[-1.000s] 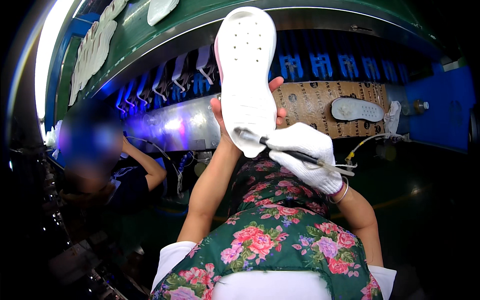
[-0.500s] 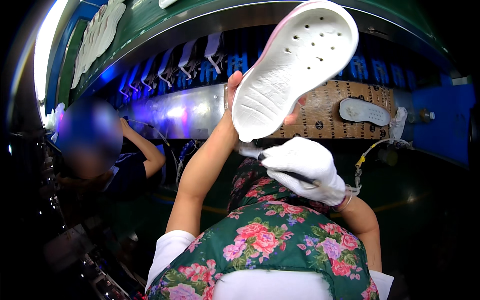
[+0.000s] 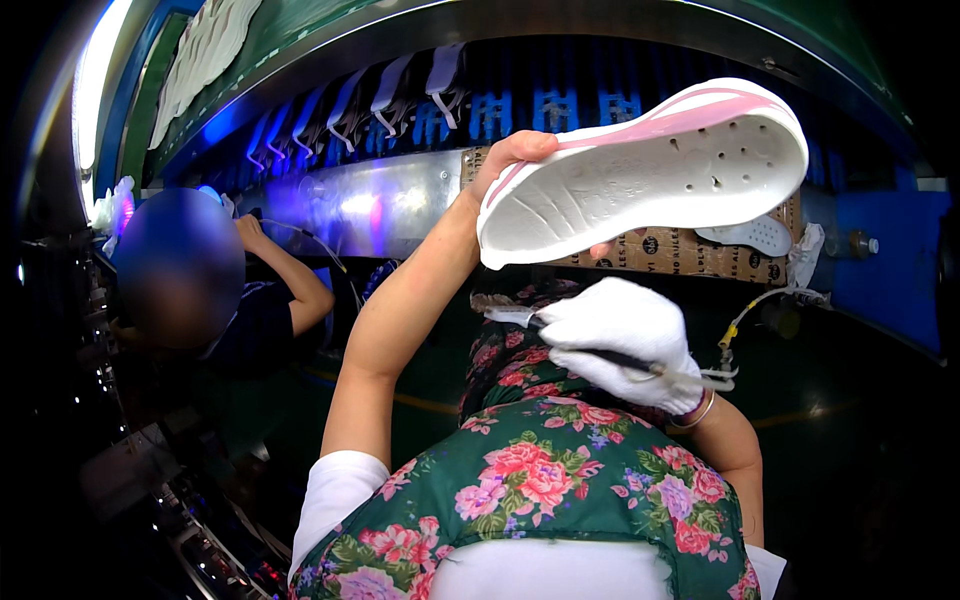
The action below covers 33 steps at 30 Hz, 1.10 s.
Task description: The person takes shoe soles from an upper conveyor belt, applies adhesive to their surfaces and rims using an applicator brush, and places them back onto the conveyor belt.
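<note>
A white shoe sole (image 3: 620, 200) with a pink side band and small holes in its front half is raised in front of me, tilted so its hollow inside shows. My left hand (image 3: 508, 165), bare, grips it around the heel end, with the thumb side on top and a fingertip showing below. In a white glove, my right hand (image 3: 622, 335) is closed on a brush (image 3: 510, 315) with a dark handle. A thin clear tube trails from the handle's rear end. The brush's bristles point left, below the heel and apart from the sole.
On the bench, printed cardboard (image 3: 660, 258) carries a second white sole (image 3: 755, 236), partly hidden. A crumpled white cloth (image 3: 806, 250) and a small bottle (image 3: 862, 243) stand to its right. Hooked holders (image 3: 390, 95) line the back. A co-worker's arm (image 3: 285, 275) is at left.
The sole has come lower and swung to the right, tilting so that its pink side now shows. My right hand with the brush has shifted slightly right and down.
</note>
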Each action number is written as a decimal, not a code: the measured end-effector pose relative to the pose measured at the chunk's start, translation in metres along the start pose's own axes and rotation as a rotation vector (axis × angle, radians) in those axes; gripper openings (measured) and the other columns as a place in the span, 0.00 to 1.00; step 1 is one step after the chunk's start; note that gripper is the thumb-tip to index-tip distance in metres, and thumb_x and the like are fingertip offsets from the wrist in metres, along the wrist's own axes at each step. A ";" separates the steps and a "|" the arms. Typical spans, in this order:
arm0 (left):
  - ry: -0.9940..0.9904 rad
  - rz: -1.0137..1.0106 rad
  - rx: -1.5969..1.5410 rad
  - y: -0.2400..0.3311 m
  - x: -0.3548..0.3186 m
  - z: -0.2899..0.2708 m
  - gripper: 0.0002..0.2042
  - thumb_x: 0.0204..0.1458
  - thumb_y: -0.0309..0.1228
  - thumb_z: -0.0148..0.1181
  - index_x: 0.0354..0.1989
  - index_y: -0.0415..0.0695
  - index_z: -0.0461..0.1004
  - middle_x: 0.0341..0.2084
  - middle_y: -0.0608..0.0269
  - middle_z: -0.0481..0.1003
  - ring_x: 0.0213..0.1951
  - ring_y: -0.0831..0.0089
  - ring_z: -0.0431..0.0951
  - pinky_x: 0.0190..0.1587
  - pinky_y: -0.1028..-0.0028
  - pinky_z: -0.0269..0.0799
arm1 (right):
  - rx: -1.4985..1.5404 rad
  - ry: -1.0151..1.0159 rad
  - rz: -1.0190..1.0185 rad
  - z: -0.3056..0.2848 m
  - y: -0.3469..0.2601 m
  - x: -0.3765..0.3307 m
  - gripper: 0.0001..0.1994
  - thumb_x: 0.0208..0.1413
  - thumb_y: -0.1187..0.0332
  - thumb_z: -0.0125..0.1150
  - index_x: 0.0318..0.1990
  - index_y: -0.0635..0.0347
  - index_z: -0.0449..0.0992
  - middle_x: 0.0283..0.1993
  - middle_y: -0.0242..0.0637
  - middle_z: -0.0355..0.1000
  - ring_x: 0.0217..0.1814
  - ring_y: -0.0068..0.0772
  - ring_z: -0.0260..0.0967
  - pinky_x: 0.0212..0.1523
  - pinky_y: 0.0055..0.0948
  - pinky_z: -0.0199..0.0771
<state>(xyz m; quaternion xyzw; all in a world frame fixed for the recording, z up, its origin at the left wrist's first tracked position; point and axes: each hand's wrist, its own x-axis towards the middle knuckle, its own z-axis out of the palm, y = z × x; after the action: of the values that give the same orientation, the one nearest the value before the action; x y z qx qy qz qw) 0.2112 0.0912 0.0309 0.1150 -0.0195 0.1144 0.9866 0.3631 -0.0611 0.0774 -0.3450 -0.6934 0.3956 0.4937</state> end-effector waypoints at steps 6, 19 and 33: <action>-0.049 0.007 0.104 0.002 0.000 -0.006 0.41 0.49 0.49 0.59 0.68 0.34 0.56 0.48 0.30 0.72 0.38 0.42 0.81 0.43 0.52 0.79 | -0.192 0.121 0.024 0.000 0.005 -0.001 0.11 0.46 0.75 0.72 0.39 0.60 0.82 0.40 0.40 0.80 0.38 0.39 0.78 0.40 0.32 0.78; -0.120 0.137 0.055 0.000 0.006 -0.017 0.48 0.41 0.62 0.63 0.69 0.44 0.60 0.59 0.35 0.64 0.53 0.41 0.70 0.43 0.54 0.77 | 0.177 0.206 0.218 0.003 0.008 -0.008 0.11 0.48 0.76 0.71 0.41 0.63 0.82 0.42 0.41 0.80 0.42 0.34 0.79 0.44 0.29 0.77; 0.190 0.261 -0.014 -0.043 -0.013 -0.010 0.39 0.57 0.58 0.45 0.69 0.38 0.57 0.50 0.34 0.71 0.41 0.43 0.80 0.44 0.51 0.81 | -0.416 0.487 0.031 -0.064 0.016 0.025 0.11 0.50 0.77 0.70 0.43 0.65 0.83 0.41 0.42 0.80 0.43 0.32 0.79 0.45 0.28 0.79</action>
<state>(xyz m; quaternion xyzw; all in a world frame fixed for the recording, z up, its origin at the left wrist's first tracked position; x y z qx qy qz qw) 0.2089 0.0496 0.0105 0.0933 0.0581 0.2518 0.9615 0.4187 -0.0192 0.0864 -0.5333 -0.6156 0.1587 0.5580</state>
